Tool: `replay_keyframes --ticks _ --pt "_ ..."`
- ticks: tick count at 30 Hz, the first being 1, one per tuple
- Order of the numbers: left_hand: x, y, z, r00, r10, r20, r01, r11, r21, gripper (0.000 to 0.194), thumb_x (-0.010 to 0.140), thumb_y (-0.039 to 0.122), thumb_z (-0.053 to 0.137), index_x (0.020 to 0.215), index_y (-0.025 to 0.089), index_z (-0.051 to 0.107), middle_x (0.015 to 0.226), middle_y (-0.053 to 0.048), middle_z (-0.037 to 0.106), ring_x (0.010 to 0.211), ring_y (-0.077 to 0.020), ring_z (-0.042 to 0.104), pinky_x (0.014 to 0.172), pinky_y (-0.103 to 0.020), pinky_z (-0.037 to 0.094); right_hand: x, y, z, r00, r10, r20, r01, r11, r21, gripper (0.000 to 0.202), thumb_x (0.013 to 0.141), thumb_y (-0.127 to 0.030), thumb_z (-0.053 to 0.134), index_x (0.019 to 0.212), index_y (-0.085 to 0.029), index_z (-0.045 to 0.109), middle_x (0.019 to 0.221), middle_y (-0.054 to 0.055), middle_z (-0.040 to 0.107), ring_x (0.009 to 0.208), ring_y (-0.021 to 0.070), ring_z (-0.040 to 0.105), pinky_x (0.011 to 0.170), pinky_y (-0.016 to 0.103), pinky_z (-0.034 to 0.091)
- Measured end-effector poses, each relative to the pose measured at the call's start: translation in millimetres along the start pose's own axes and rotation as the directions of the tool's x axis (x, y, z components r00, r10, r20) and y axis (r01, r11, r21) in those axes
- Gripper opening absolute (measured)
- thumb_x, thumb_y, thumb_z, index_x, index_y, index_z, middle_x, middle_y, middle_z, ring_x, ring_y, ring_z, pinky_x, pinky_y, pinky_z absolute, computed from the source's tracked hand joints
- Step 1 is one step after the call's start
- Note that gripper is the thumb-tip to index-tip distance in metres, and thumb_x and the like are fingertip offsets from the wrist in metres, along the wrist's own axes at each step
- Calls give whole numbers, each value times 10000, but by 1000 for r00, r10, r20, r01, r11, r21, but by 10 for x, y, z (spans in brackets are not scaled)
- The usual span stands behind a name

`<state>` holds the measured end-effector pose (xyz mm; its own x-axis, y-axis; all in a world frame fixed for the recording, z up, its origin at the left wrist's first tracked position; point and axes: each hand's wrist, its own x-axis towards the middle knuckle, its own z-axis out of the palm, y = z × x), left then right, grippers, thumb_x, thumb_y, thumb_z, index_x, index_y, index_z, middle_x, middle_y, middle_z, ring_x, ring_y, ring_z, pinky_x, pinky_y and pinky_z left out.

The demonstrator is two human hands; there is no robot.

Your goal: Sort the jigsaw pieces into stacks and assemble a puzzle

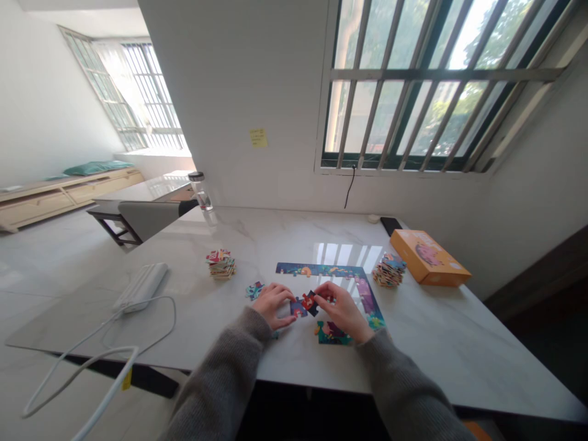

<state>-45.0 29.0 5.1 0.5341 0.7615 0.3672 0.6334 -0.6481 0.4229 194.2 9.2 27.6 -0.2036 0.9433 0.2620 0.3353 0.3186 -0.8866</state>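
Note:
My right hand pinches a dark red and black jigsaw piece between thumb and fingers. That piece touches or overlaps a purple jigsaw piece on the table. My left hand rests beside the purple piece, fingers bent and thumb apart, its fingertips at the piece's left edge. Behind both hands runs a joined puzzle border, which turns down the right side. A joined green and maroon section lies in front of my right hand. Left of my left hand is a teal puzzle piece.
One stack of puzzle pieces stands at the left, another stack at the right. Beyond are an orange box, a black phone and a clear bottle. A white power strip with cables lies far left.

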Motion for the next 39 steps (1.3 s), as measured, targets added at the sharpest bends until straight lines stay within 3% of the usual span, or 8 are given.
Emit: replay_keyframes --ticks 6,14,19,22,34,37,39 --pt "21 40 -9 989 -54 134 46 997 65 139 769 337 742 892 275 726 1064 -16 679 1046 -248 540 955 -422 393 -3 17 11 1000 23 -20 -24 997 -68 120 869 -312 618 820 -203 617 790 41 746 741 192 710 704 306 539" --pt "33 -82 62 992 -125 25 120 982 145 155 842 346 690 967 266 733 1067 -42 675 1034 -250 556 920 -416 410 6 11 104 998 56 22 -53 989 -141 111 882 -266 586 794 -204 612 757 22 743 701 175 700 659 277 512" --pt "27 -130 88 996 -93 4 92 987 135 161 869 307 639 995 270 732 1073 -49 669 1034 -249 564 916 -416 438 16 17 182 996 -93 15 89 875 -476 100 886 -216 605 786 -212 617 763 20 712 784 206 633 812 364 437" --pt "22 -129 90 997 -80 -9 80 988 135 168 846 301 656 995 269 728 1071 -50 668 1032 -251 565 917 -417 447 11 16 195 989 -148 28 137 801 -582 113 898 -212 600 785 -212 612 768 29 682 815 214 595 806 357 392" --pt "11 -122 96 996 -91 -13 92 987 134 200 882 284 593 1027 258 729 1084 -53 665 1036 -248 553 907 -410 438 -25 -19 234 976 -146 159 215 738 -640 95 912 -196 600 818 -210 610 752 20 625 842 214 557 820 353 375" --pt "5 -113 96 995 -99 -9 99 986 137 209 881 288 594 1039 258 728 1088 -52 664 1038 -253 552 902 -418 433 -57 -65 208 955 -207 214 295 747 -595 44 911 -211 612 906 -223 654 891 46 648 938 228 552 875 370 401" --pt "4 -113 98 995 -104 -6 103 985 140 212 868 293 616 1046 258 725 1093 -52 663 1043 -258 551 901 -422 430 -83 -98 188 925 -260 276 373 758 -536 113 891 -222 648 996 -254 677 1055 55 646 1048 241 530 950 388 402"
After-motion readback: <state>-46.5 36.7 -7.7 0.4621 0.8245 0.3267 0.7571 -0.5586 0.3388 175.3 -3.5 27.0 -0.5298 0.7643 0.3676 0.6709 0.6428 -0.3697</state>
